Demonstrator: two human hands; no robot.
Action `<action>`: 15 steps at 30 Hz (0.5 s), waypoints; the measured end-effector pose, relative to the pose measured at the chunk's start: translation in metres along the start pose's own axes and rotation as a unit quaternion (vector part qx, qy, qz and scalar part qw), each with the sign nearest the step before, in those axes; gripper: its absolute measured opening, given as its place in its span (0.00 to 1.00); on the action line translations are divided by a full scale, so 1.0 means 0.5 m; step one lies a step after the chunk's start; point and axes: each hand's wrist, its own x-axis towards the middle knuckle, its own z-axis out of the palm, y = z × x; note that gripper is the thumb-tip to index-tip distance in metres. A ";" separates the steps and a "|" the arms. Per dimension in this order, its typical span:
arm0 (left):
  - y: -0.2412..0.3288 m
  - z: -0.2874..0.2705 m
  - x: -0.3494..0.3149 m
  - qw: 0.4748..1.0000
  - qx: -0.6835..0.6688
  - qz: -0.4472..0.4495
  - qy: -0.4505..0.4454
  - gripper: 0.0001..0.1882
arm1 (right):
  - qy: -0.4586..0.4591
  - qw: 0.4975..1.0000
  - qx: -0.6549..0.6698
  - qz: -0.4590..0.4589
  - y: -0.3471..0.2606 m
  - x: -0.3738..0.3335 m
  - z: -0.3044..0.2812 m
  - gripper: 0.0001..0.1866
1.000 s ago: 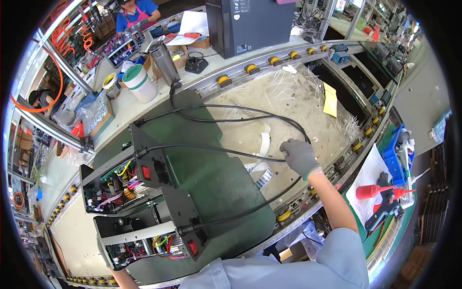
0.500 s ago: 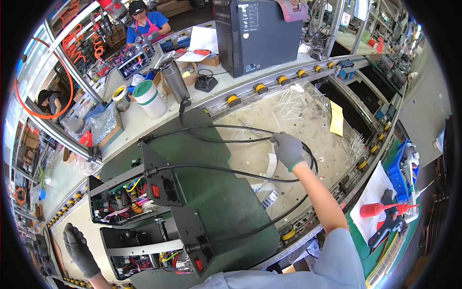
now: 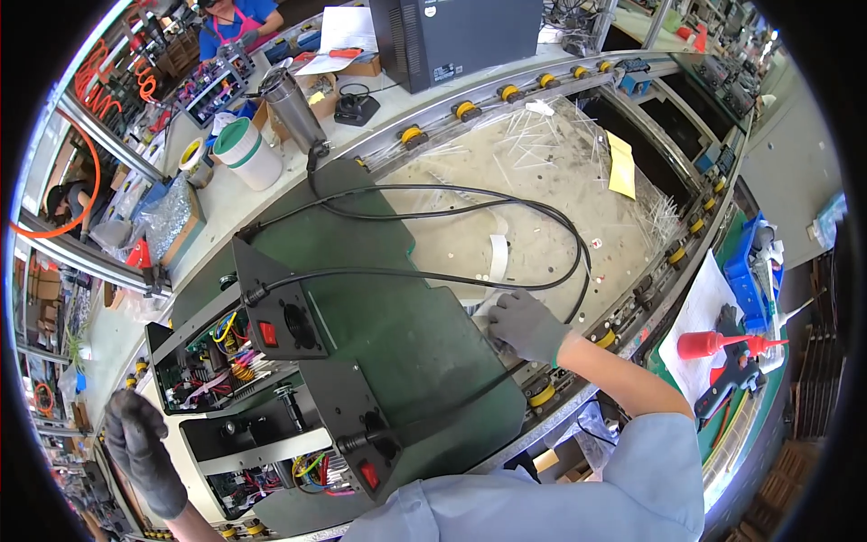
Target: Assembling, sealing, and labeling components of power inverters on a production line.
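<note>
Grey-gloved, my right hand (image 3: 528,327) is at the edge of the green mat (image 3: 379,316), fingers bent around a coiled silver strip (image 3: 471,308); the fingertips are hidden. A white curved strip (image 3: 498,257) lies just beyond it. Black power cables (image 3: 567,226) loop across the board past that hand. They run from two open black metal units with red switches, a farther unit (image 3: 298,312) and a nearer unit (image 3: 348,415), with coloured wires inside. At the left, my left hand (image 3: 144,452), in a dark glove, hovers beside the units, loosely bent and open with nothing in it.
Yellow rollers (image 3: 465,110) line the conveyor rail. Beyond it stand a dark computer case (image 3: 461,45), a metal cylinder (image 3: 293,108) and a green-lidded tub (image 3: 248,154). At right are a red bottle (image 3: 700,344) and a blue bin (image 3: 746,285). Another person (image 3: 237,27) works at the back.
My right hand has left the cable loop and come nearer, down to the silver strip. The view has shifted, and my left hand stays raised at the left.
</note>
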 end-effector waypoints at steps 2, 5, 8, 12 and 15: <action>0.016 0.027 0.005 0.999 0.010 0.000 -0.040 0.17 | 0.032 0.999 0.030 0.004 0.014 -0.011 -0.009 0.04; 0.057 0.085 0.017 0.987 -0.012 0.023 -0.161 0.18 | 0.063 0.982 0.101 0.148 0.038 -0.043 -0.093 0.10; 0.085 0.128 0.037 0.967 -0.020 0.021 -0.255 0.19 | 0.043 0.996 0.072 0.019 0.010 -0.027 -0.069 0.11; 0.103 0.185 0.054 0.952 -0.018 0.020 -0.306 0.19 | -0.107 0.987 -0.103 -0.063 -0.019 -0.008 0.007 0.08; 0.123 0.201 0.076 0.921 0.041 0.021 -0.386 0.19 | -0.169 0.983 -0.074 -0.020 0.033 -0.014 -0.015 0.09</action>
